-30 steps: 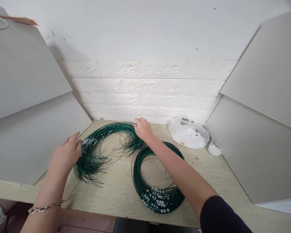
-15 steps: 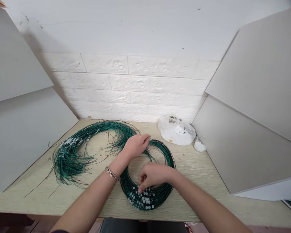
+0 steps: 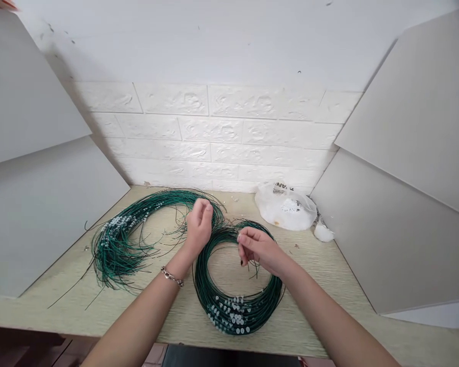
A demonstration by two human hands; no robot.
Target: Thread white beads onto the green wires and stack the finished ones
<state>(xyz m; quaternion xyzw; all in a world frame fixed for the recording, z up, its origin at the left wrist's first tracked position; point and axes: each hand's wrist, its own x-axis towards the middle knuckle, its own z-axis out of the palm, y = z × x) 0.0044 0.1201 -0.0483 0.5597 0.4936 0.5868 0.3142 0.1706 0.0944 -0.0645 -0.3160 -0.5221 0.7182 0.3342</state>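
Note:
A round coil of dark green wires (image 3: 202,275) lies in front of me, with small white beads (image 3: 237,318) grouped along its near side. Behind and to the left a looser, curved bundle of green wires (image 3: 117,257) has more white beads and frayed ends. My left hand (image 3: 199,221), a chain bracelet at its wrist, is closed over the right end of the loose bundle; what its fingers hold is hidden. My right hand (image 3: 256,247) is closed in a pinch above the coil's upper right part; anything between its fingertips is too small to name.
On the pale wooden table (image 3: 168,316), a clear plastic bag with white contents (image 3: 285,206) sits at the back right, a small white lump (image 3: 324,231) beside it. Grey panels (image 3: 49,219) flank both sides, and a white brick-patterned wall (image 3: 210,127) stands behind.
My right hand has moved up from the beads to the coil's upper right. My left hand has shifted left and up, away from the top of the coil.

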